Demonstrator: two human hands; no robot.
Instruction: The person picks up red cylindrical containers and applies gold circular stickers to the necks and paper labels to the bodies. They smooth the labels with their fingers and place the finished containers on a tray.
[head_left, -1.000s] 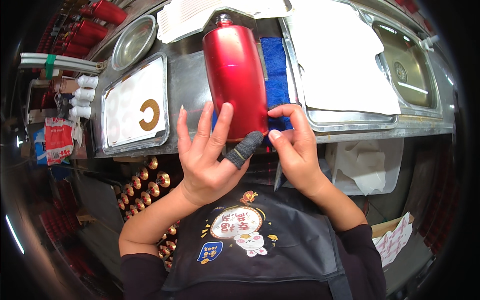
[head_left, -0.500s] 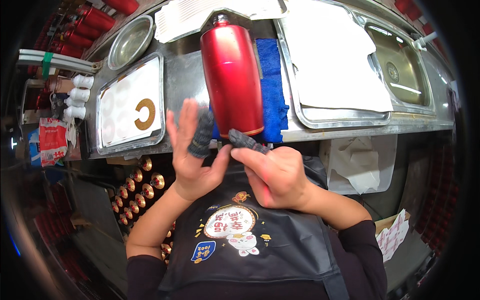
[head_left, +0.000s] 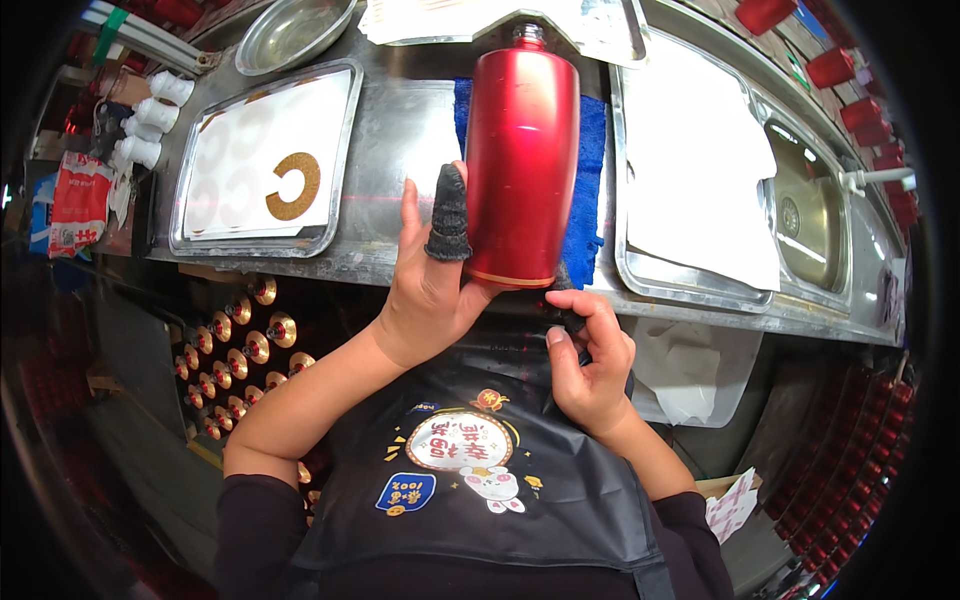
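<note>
A glossy red bottle [head_left: 524, 160] with a dark threaded neck and a thin gold line round its base lies over a blue cloth [head_left: 591, 190], neck pointing away from me. My left hand [head_left: 430, 290] is at its near left side, fingers stretched along the wall and thumb by the base; a black knitted sleeve [head_left: 449, 215] covers one finger. Just below the right corner of the base, my right hand [head_left: 595, 360] is curled with thumb and fingers close together. It also wears a dark finger sleeve, and whatever it may pinch is too small to make out.
On the left, a metal tray [head_left: 340, 170] holds a white sheet with a gold C-shaped piece [head_left: 294, 187]. A round metal bowl [head_left: 290, 40] stands behind. A paper-covered tray [head_left: 690, 170] and a sink [head_left: 805, 215] lie right. Gold-and-red caps [head_left: 256, 347] fill a rack below the counter.
My left hand has come up against the bottle's left side. My right hand has moved right and down, away from the left thumb. The bottle appears farther right, and the view has shifted.
</note>
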